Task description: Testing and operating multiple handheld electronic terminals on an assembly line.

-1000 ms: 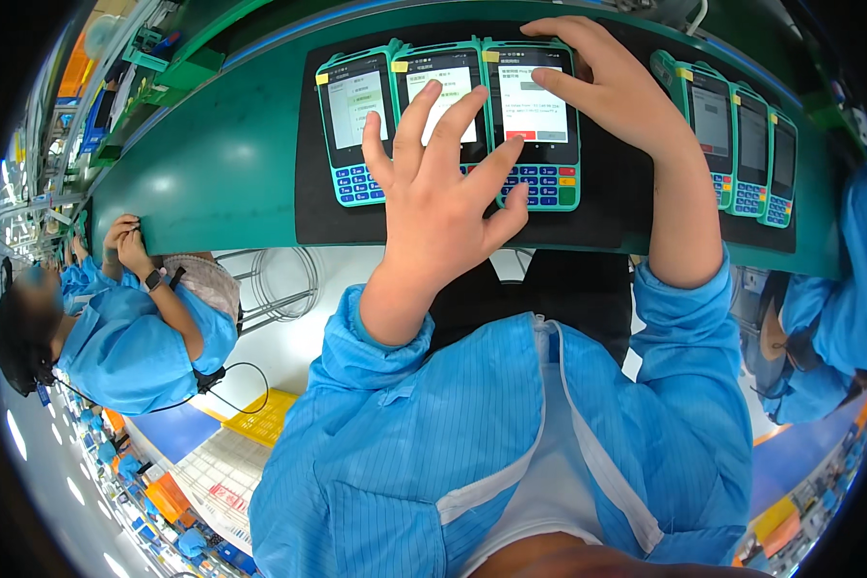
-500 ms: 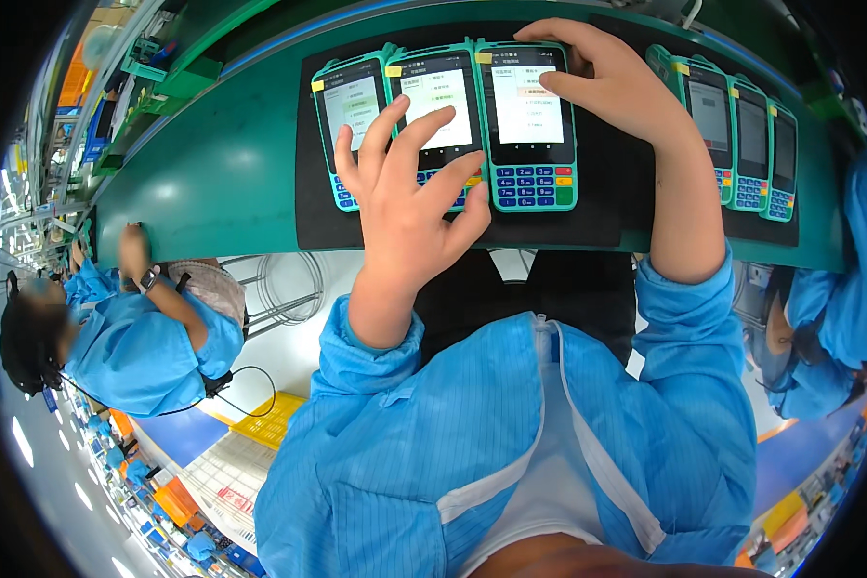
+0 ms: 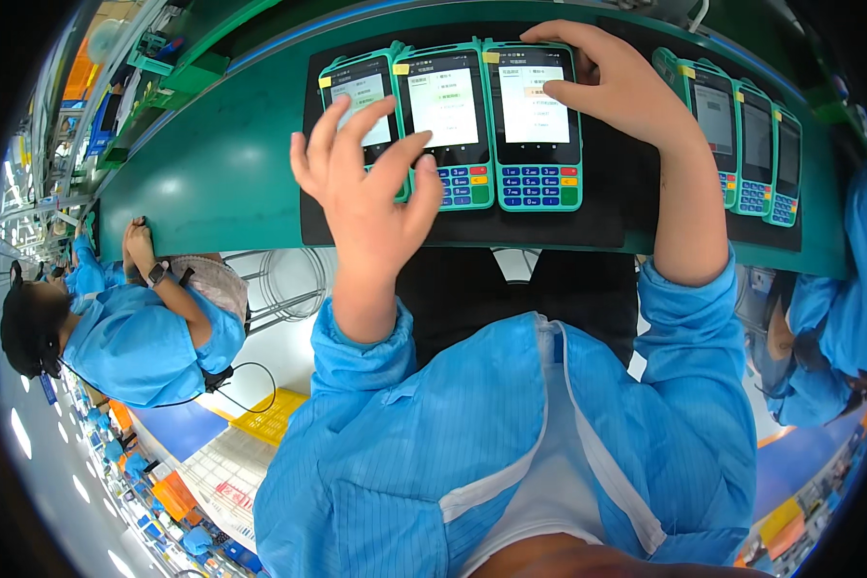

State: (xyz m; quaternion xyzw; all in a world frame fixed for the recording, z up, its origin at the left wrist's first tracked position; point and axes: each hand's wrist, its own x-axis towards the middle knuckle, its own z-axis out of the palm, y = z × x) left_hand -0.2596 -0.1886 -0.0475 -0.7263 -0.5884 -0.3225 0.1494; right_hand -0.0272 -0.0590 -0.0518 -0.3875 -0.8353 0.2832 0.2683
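Three teal-edged payment terminals with lit screens lie side by side on a black mat (image 3: 602,207). My left hand (image 3: 366,207) is open, its fingers spread over the left terminal (image 3: 342,75) and the edge of the middle terminal (image 3: 445,106). It hides the left keypad, and I cannot tell whether any fingertip touches. At the right terminal (image 3: 539,188), my right hand (image 3: 621,91) reaches round the upper right corner. Its index fingertip is by the top edge and its thumb lies over the screen's right side, the fingers apart. The other fingers are partly hidden.
Several more terminals (image 3: 753,144) stand close together to the right of my right forearm. The green bench (image 3: 202,207) extends to the left, where a person in a blue smock (image 3: 154,337) sits. Another blue-clad person (image 3: 828,318) is at the right. Behind me is a yellow crate (image 3: 279,416).
My left hand has moved left, off the middle terminal's screen and keypad toward the left terminal. My right hand stays at the right terminal. The person at left has drawn their hands together.
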